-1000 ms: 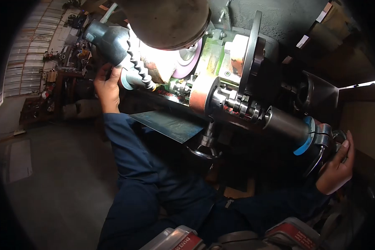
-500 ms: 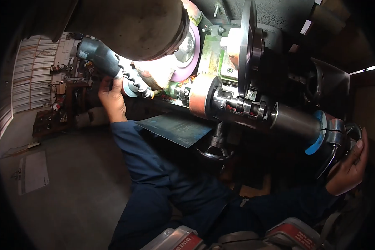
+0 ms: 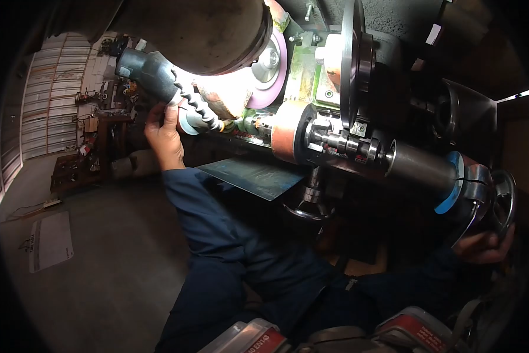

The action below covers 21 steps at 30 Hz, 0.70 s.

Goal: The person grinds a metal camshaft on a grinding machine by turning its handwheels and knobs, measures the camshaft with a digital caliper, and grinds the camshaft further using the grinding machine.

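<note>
My left hand [image 3: 165, 141] is raised, thumb and fingers closed at the lower edge of a black work lamp [image 3: 149, 76]. Beside the fingertips are a black segmented hose [image 3: 197, 110] and a pale blue-green disc [image 3: 188, 122]. At far right, my right hand [image 3: 485, 247] has its fingers curled at the lower rim of a metal handwheel [image 3: 504, 203], partly in shadow. Between the hands, a shiny lobed metal shaft [image 3: 346, 144] lies between an orange-red drum [image 3: 288, 132] and a grey cylindrical tailstock [image 3: 422, 167]. A blue ring [image 3: 448, 182] surrounds the tailstock's outer end.
Above the shaft are a purple grinding wheel [image 3: 276, 73] and a large dark disc [image 3: 351, 65]. A big dark cylinder [image 3: 188, 35] overhangs the upper left. Below, a flat metal sheet [image 3: 255, 176] juts out above a second handwheel [image 3: 308, 209]. Shelving [image 3: 99, 147] stands at left.
My right hand has moved down along the handwheel, exposing more of its rim. My left hand stays at the lamp. The whole view has shifted slightly.
</note>
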{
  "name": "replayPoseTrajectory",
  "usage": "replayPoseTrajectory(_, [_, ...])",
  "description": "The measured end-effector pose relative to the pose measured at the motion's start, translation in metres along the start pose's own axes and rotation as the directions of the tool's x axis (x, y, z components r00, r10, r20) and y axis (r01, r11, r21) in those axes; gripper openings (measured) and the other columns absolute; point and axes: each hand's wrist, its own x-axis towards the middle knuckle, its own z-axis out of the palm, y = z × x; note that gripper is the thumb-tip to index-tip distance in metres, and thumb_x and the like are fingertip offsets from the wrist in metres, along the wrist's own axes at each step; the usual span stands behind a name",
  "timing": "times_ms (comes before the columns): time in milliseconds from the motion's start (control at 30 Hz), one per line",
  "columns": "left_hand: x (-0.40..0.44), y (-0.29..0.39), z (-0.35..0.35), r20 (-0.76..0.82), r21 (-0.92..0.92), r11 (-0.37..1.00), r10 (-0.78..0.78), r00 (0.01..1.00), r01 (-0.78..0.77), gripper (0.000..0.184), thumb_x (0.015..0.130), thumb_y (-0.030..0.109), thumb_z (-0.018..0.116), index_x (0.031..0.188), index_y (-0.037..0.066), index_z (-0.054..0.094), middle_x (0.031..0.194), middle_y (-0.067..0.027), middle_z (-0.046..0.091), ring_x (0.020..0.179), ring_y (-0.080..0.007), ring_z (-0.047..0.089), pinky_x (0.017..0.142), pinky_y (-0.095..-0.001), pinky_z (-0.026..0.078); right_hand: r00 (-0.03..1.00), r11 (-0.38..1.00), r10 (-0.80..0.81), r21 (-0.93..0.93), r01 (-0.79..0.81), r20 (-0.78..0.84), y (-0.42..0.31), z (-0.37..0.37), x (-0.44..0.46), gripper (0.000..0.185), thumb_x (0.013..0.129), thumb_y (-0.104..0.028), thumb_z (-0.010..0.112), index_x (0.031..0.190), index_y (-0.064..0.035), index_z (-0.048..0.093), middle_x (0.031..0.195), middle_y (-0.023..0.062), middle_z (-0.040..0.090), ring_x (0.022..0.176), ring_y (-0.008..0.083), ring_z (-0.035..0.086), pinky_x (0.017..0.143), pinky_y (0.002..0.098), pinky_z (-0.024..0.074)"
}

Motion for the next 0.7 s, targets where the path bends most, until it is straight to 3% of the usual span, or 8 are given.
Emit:
replayPoseTrajectory(133, [0.001,-0.004,-0.002,-0.018,-0.027,1.0,0.0,1.0,-0.001,0.021,0.083,0.001,0.067,0.103,0.002,0.063,0.1,-0.0028,0.063,0.092,-0.0137,0.057,0.087,-0.029,0.044,0.994,0.999,-0.029,0.034,0.025,0.108,-0.009,-0.002,0.014,0.041,0.103,-0.027,0.036,0.119,0.0052,0.056,0.115,0.0193,0.061,0.102,0.0254,0.062,0.085,0.0338,0.0502])
replayPoseTrajectory(267, [0.005,-0.01,-0.008,-0.004,-0.002,1.0,0.006,1.0,-0.006,0.021,0.082,0.002,0.068,0.103,0.002,0.063,0.101,-0.0028,0.063,0.092,-0.0137,0.057,0.086,-0.0291,0.045,0.931,0.948,0.209,0.173,-0.268,0.298,-0.038,0.0,0.037,0.036,0.103,-0.023,0.039,0.12,0.0005,0.059,0.111,0.0172,0.065,0.097,0.0223,0.065,0.08,0.0302,0.0526])
replayPoseTrajectory(367, [0.006,-0.009,-0.007,0.02,-0.011,1.0,0.029,0.999,-0.029,0.022,0.082,0.002,0.069,0.104,0.002,0.064,0.101,-0.0027,0.063,0.092,-0.0139,0.058,0.086,-0.0288,0.045,0.904,0.943,0.232,0.143,-0.299,0.36,-0.042,0.002,0.048,0.033,0.102,-0.021,0.04,0.117,0.0007,0.061,0.108,0.0135,0.066,0.094,0.0195,0.065,0.077,0.0278,0.0531])
replayPoseTrajectory(467, [0.007,-0.013,-0.008,-0.008,-0.01,1.0,0.025,1.0,-0.025,0.024,0.082,0.003,0.07,0.105,0.002,0.063,0.1,-0.0027,0.063,0.09,-0.0141,0.058,0.085,-0.0289,0.045,0.848,0.953,0.269,0.004,-0.304,0.457,-0.049,0.001,0.06,0.031,0.101,-0.022,0.044,0.117,-0.0032,0.063,0.11,0.0085,0.067,0.095,0.0168,0.065,0.078,0.0269,0.0522])
replayPoseTrajectory(567, [0.01,-0.017,-0.01,-0.031,-0.016,0.999,0.031,0.999,-0.031,0.034,0.077,0.016,0.08,0.099,-0.002,0.062,0.098,-0.006,0.064,0.088,-0.0131,0.058,0.082,-0.0283,0.045,0.821,0.963,0.231,-0.001,-0.27,0.522,-0.043,0.001,0.067,0.03,0.1,-0.023,0.046,0.117,-0.0054,0.064,0.11,0.0087,0.067,0.096,0.017,0.065,0.082,0.0278,0.0507])
replayPoseTrajectory(700, [0.009,-0.016,-0.008,-0.032,-0.026,0.999,0.035,0.999,-0.036,0.034,0.077,0.016,0.08,0.1,-0.002,0.062,0.098,-0.0059,0.064,0.089,-0.0133,0.058,0.082,-0.0281,0.045,0.721,0.977,0.209,-0.113,-0.18,0.66,-0.032,0.002,0.082,0.034,0.1,-0.027,0.044,0.119,-0.0044,0.062,0.112,0.013,0.066,0.104,0.022,0.063,0.089,0.0319,0.047])
